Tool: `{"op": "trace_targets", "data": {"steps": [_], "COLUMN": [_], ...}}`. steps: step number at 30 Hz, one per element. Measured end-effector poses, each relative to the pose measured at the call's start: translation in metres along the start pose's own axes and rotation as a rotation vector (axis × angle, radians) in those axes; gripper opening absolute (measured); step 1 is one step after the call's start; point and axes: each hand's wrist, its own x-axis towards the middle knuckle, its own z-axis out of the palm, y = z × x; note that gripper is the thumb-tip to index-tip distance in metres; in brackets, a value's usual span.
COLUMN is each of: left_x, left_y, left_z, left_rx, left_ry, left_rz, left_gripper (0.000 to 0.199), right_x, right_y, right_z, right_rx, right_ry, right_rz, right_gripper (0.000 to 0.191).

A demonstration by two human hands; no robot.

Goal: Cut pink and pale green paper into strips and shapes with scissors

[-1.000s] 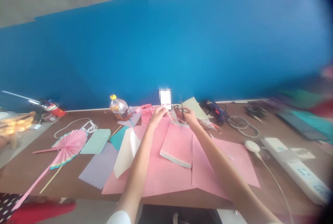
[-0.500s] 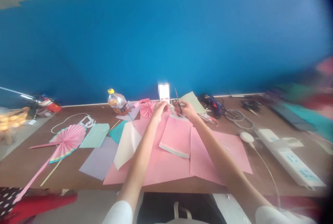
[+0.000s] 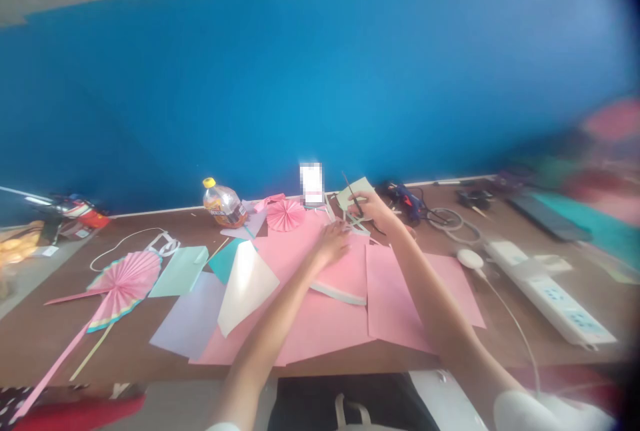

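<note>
The left hand (image 3: 332,244) lies on pink paper (image 3: 345,277), grip wide; the right hand (image 3: 374,209) grips a thin dark tool (image 3: 352,193); a fan (image 3: 131,279) lies on the tabletop (image 3: 125,359).

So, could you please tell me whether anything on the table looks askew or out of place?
A long pink paper strip, trailing from the pleated pink paper fan at the left, runs past the near edge of the brown table. It looks odd because the fan lies fully on top. I see no spill.
</note>
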Motion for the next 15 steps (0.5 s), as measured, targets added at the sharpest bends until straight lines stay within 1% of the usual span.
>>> {"op": "trace_targets", "data": {"steps": [3, 7, 9, 11, 15], "left_x": [-0.013, -0.019, -0.018, -0.016, -0.015], "left_y": [-0.006, -0.016, -0.019, -0.024, -0.034], "left_z": [0.011, 0.019, 0.019, 0.015, 0.001], "left_rx": [0.166, 0.243, 0.27, 0.278, 0.242], "left_ry": [0.064, 0.217, 0.278, 0.307, 0.356], "left_rz": [-0.103, -0.261, -0.309, -0.341, -0.373], "left_gripper": [0.056, 0.063, 0.065, 0.059, 0.036], "right_x": [0.0, 0.007, 0.011, 0.012, 0.007], "right_y": [-0.007, -0.017, -0.019, -0.019, -0.009], "right_z": [0.008, 0.017, 0.02, 0.021, 0.017], "right_rx": [-0.01, -0.009, 0.008, 0.01, 0.022], "right_ry": [-0.035, -0.06, -0.034, -0.024, -0.047], "right_rz": [-0.006, 0.012, 0.058, 0.089, 0.05], "right_gripper": [0.041, 0.043, 0.044, 0.044, 0.042]}}
